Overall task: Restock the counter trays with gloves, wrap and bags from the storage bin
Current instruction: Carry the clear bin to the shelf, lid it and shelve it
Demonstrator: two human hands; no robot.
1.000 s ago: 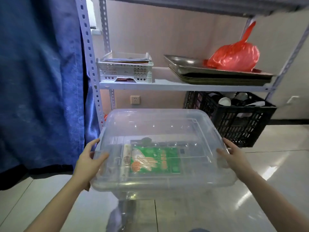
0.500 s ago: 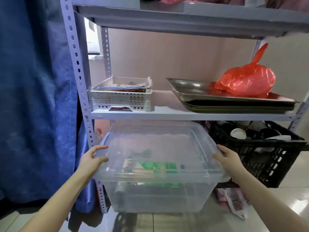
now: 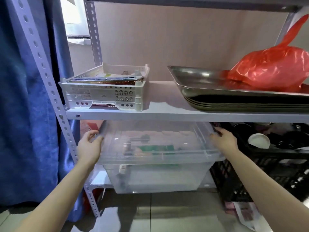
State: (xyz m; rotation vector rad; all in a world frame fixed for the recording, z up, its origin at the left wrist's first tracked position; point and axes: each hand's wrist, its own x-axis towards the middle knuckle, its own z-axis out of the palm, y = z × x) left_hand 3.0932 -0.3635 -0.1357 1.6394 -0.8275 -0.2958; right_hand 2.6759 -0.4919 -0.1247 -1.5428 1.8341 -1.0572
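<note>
A clear plastic storage bin with a clear lid sits partly under the middle shelf of a metal rack, its base on the bottom shelf. A green packet shows blurred through the lid. My left hand grips the bin's left rim. My right hand grips its right rim.
A white perforated tray with flat packets and stacked steel trays under a red bag stand on the middle shelf. A black crate of cups is right of the bin. A blue curtain hangs left.
The bin, held over the floor before, has moved forward and down into the rack under the middle shelf. Both hands stayed on its rims.
</note>
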